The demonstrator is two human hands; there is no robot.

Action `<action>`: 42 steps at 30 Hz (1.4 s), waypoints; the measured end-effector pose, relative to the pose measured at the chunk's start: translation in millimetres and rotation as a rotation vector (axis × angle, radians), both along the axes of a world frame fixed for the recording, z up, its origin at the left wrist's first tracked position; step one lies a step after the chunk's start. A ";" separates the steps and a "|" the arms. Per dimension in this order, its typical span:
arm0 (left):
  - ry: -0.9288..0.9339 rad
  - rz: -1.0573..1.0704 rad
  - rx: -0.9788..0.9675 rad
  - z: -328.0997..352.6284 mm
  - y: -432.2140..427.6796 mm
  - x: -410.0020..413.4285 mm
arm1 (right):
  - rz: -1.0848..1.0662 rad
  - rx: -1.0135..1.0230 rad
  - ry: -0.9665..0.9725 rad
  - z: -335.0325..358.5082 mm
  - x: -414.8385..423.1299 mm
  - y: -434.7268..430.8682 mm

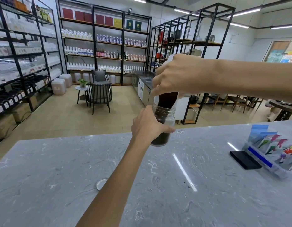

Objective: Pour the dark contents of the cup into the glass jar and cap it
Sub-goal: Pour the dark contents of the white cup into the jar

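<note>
My left hand (148, 124) grips a clear glass jar (167, 115) standing near the far edge of the grey marble counter (158, 185). Dark grounds fill the jar's lower part. My right hand (176, 76) holds a white cup (170, 58) tipped steeply over the jar's mouth, its rim squeezed into a spout. A dark stream (167, 99) runs from the cup into the jar. The jar's round metal lid (101, 183) lies flat on the counter near me, partly hidden behind my left forearm.
A clear plastic box (271, 158) of coloured packets sits at the counter's right, with a flat black object (245, 159) beside it. Beyond the counter are black shelving racks of bottles, chairs and a small round table.
</note>
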State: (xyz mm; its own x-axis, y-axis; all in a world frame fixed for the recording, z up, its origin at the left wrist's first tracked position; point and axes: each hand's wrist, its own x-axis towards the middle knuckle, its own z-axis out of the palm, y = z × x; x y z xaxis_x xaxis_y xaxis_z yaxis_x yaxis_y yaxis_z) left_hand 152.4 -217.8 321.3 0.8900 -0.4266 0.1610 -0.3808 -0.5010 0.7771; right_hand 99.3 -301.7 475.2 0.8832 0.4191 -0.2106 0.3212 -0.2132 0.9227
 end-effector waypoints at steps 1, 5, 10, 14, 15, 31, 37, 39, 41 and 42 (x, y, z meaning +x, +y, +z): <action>0.003 -0.003 -0.002 -0.3 -0.3 0.4 | 0.009 -0.007 -0.008 -1.7 1.0 -1.1; 0.011 -0.017 -0.005 -2.1 -0.4 1.8 | 0.043 -0.017 -0.018 -4.3 2.4 -3.6; 0.015 -0.022 -0.009 -4.7 0.1 2.4 | 0.091 -0.010 -0.028 -8.0 2.0 -4.9; 0.026 -0.032 -0.025 -4.8 1.4 3.9 | 0.126 0.001 -0.040 -9.0 1.9 -9.4; 0.025 -0.033 -0.028 -4.9 1.7 4.4 | 0.135 0.002 -0.046 -9.6 2.1 -11.1; 0.002 -0.032 -0.029 -5.9 -2.9 6.7 | 0.173 0.062 -0.074 -18.4 5.0 -35.2; -0.006 -0.034 -0.030 -6.4 -5.7 6.3 | 0.144 0.054 -0.080 -21.0 1.4 -38.1; -0.008 -0.038 -0.036 -6.9 -7.1 6.0 | 0.131 0.058 -0.086 -23.6 0.2 -37.6; -0.013 -0.034 -0.033 -7.3 -8.6 5.2 | 0.115 0.066 -0.095 -25.1 -1.5 -37.5; -0.014 -0.031 -0.029 -7.6 -9.4 4.7 | 0.110 0.075 -0.099 -25.3 -2.7 -37.6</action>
State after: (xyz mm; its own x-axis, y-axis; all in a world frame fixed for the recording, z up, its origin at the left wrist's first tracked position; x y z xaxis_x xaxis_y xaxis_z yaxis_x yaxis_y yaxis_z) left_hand 157.2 -227.2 313.7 0.8739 -0.4489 0.1865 -0.4070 -0.4660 0.7857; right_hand 96.6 -339.3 449.9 0.8462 0.5254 -0.0892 0.2547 -0.2517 0.9337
